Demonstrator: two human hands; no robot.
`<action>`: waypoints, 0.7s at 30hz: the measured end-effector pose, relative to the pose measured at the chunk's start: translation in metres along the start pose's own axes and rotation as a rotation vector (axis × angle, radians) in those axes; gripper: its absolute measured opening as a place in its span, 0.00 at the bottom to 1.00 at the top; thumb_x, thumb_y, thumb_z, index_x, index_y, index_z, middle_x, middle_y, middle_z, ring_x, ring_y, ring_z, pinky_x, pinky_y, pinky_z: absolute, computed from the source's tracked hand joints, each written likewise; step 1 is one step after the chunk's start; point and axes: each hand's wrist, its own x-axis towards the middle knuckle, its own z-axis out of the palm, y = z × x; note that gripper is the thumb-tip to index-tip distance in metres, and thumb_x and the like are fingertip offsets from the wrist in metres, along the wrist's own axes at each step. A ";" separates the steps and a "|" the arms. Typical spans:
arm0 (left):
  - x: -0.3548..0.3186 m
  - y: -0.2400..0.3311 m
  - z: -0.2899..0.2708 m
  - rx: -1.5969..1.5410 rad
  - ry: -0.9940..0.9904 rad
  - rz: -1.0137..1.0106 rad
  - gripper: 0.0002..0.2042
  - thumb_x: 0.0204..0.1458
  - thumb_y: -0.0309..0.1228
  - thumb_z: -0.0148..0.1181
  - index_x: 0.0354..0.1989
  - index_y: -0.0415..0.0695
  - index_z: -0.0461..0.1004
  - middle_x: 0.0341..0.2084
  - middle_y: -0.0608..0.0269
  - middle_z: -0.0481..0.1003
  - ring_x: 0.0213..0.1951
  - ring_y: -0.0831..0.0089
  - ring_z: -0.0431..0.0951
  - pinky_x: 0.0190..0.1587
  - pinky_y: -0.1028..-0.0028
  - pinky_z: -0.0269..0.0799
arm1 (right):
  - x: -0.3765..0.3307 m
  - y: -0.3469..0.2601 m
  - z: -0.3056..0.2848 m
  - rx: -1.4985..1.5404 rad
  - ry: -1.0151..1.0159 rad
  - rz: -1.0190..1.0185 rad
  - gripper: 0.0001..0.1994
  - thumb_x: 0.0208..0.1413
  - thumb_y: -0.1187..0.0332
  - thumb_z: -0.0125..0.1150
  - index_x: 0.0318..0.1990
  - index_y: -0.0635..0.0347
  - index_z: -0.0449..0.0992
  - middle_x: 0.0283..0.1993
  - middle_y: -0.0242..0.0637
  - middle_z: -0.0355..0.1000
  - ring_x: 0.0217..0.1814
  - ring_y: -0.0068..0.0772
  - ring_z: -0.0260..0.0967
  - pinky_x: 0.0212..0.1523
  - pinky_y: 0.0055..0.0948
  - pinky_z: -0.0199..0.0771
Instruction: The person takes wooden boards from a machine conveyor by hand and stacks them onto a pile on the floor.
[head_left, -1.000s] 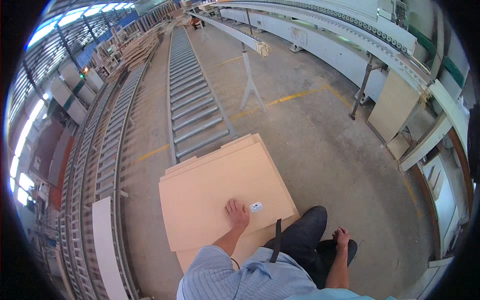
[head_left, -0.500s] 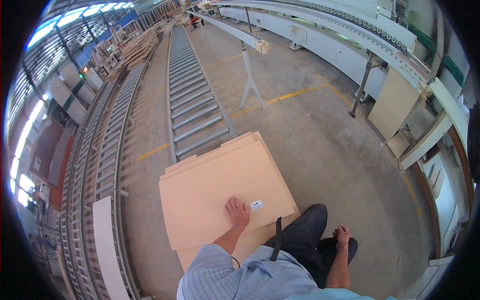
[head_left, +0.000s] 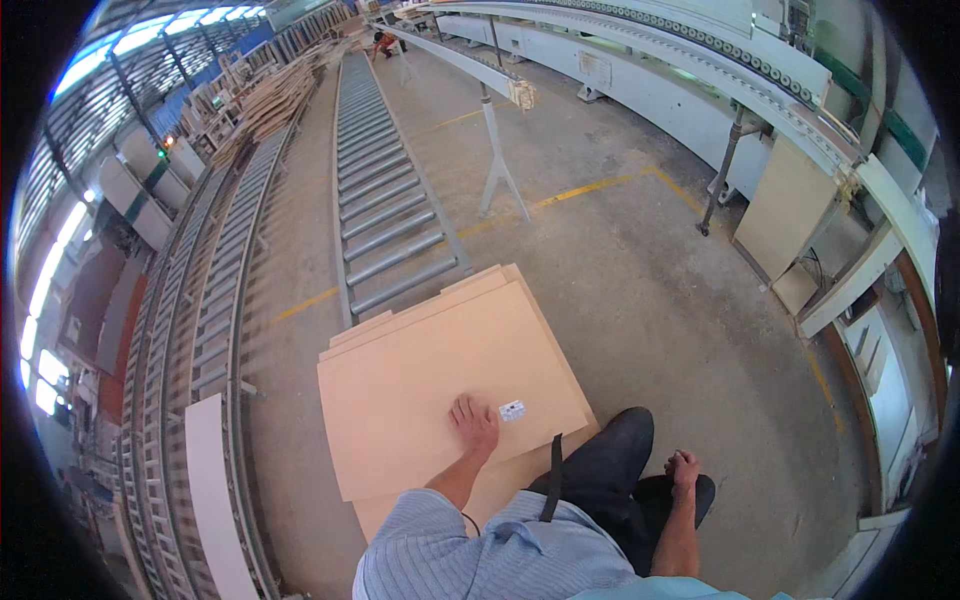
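Observation:
Flat on the top board of a stack of tan wooden panels (head_left: 400, 375) lies my left hand (head_left: 474, 428), fingers stretched out and holding nothing. A small white label (head_left: 512, 411) is stuck on that board, just right of the fingers. The panels are stacked slightly out of line, with edges of lower boards showing at the far and right sides. My right hand (head_left: 683, 467) hangs beside my dark-trousered leg, its fingers curled in, and no object shows in it.
A roller conveyor (head_left: 385, 190) runs away beyond the stack. Further roller tracks (head_left: 225, 300) lie to the left, with a pale panel (head_left: 213, 490) on the near end. A long white machine (head_left: 640, 85) and a support stand (head_left: 497, 150) are at right. A person (head_left: 383, 42) is far off.
Both my hands and the panels stay as they were. The far-off person has shifted slightly to the left.

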 end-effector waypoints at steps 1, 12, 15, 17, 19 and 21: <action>0.000 -0.001 0.000 0.015 -0.002 -0.008 0.27 0.49 0.40 0.53 0.53 0.34 0.60 0.55 0.45 0.59 0.59 0.52 0.55 0.61 0.53 0.46 | -0.003 -0.004 0.003 -0.012 0.005 0.019 0.12 0.55 0.68 0.52 0.45 0.63 0.69 0.26 0.36 0.69 0.21 0.28 0.67 0.20 0.24 0.67; 0.001 0.000 -0.001 -0.047 -0.021 -0.009 0.25 0.48 0.39 0.54 0.51 0.35 0.60 0.54 0.44 0.59 0.59 0.50 0.54 0.61 0.52 0.46 | -0.005 -0.008 0.004 0.004 0.004 0.040 0.13 0.55 0.68 0.53 0.46 0.64 0.68 0.25 0.35 0.68 0.21 0.27 0.67 0.20 0.23 0.67; -0.001 -0.002 0.001 -0.017 -0.026 -0.008 0.25 0.47 0.38 0.53 0.50 0.35 0.60 0.54 0.45 0.59 0.59 0.50 0.54 0.60 0.52 0.47 | -0.006 -0.009 0.008 0.007 0.035 0.050 0.12 0.55 0.68 0.53 0.45 0.63 0.68 0.25 0.35 0.68 0.21 0.27 0.67 0.19 0.24 0.66; -0.001 0.001 0.000 -0.001 -0.032 0.006 0.25 0.47 0.38 0.53 0.50 0.35 0.60 0.54 0.45 0.58 0.59 0.51 0.54 0.60 0.52 0.47 | -0.004 -0.005 0.004 0.004 0.033 0.048 0.12 0.55 0.68 0.52 0.45 0.63 0.68 0.25 0.35 0.68 0.21 0.28 0.67 0.19 0.24 0.66; 0.000 0.002 0.000 0.024 -0.004 0.018 0.25 0.48 0.39 0.53 0.51 0.35 0.60 0.55 0.45 0.58 0.59 0.51 0.54 0.60 0.52 0.47 | 0.000 0.000 -0.001 0.008 0.021 0.027 0.12 0.55 0.68 0.52 0.44 0.63 0.69 0.25 0.35 0.68 0.21 0.28 0.67 0.19 0.24 0.66; -0.001 0.001 -0.001 0.023 -0.008 0.003 0.26 0.48 0.39 0.53 0.51 0.35 0.59 0.55 0.45 0.58 0.59 0.51 0.54 0.60 0.52 0.47 | -0.001 0.001 -0.001 0.009 0.004 0.010 0.11 0.55 0.68 0.52 0.44 0.63 0.69 0.25 0.35 0.68 0.21 0.28 0.67 0.19 0.24 0.66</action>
